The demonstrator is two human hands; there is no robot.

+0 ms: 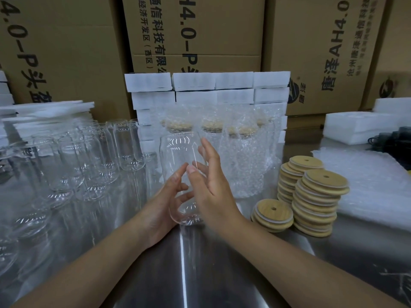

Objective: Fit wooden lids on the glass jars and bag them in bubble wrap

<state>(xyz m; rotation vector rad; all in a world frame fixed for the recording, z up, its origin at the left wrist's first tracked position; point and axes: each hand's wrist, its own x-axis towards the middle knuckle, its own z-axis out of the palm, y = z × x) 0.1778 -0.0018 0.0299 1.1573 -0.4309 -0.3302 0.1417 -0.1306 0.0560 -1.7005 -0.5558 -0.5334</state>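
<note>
Steel tabletop runs bare under both forearms, leaving a working gap in the middle. Just above it the left hand grips the lower part of a glass jar, its fingers curled round the base and showing through the glass. The right hand lies flat against the jar's right side with fingers straight and spread, seemingly to steady it. The jar is upright, clear of the table and, as far as I can tell, without a lid, so capping looks like the step in hand. Stacks of wooden lids stand close on the right, within easy reach of that free hand. Uncapped jars crowd the left, probably the feed side. A flat pile of bubble wrap lies further right. Behind the held jar stand bagged jars, lids on, likely parked clear as finished work. White foam blocks and cardboard boxes wall off the back.
</note>
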